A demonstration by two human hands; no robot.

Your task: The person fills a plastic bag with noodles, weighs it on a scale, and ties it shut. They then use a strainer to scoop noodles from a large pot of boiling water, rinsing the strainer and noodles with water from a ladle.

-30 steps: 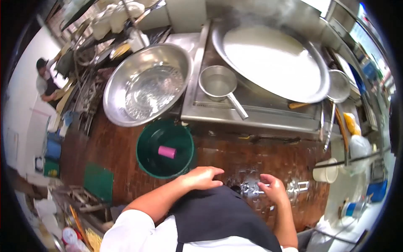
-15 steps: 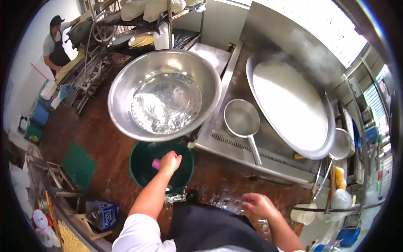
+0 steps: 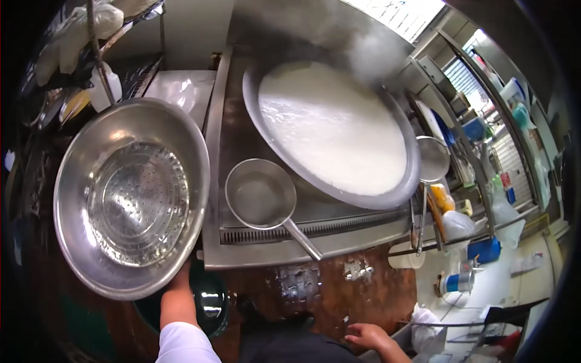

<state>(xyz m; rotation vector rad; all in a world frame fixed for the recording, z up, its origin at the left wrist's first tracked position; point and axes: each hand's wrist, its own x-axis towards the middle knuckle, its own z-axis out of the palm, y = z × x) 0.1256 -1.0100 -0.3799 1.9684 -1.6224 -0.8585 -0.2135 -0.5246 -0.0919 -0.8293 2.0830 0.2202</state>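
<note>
My left hand (image 3: 181, 277) reaches over the dark green tub (image 3: 213, 302), close to the lower rim of a large metal bowl (image 3: 139, 199). Its fingers are hidden, so whatever it holds does not show. To the lower right, my right hand (image 3: 365, 334) hangs over the floor with its fingers apart and nothing in it. A metal saucepan (image 3: 260, 195) sits on the stove's front part, its handle pointing toward me. Behind it, a big round vat (image 3: 333, 130) full of steaming white liquid is set in the stove.
The metal stove edge (image 3: 272, 254) runs across in front of me. At the right are a strainer (image 3: 432, 158), a white bucket (image 3: 405, 256) and racks with bags and containers. The tiled floor (image 3: 339, 284) looks wet.
The view has turned right, so bowl, saucepan and vat appear farther left. My left hand has moved to the bowl's rim, and the pink item it held no longer shows.
</note>
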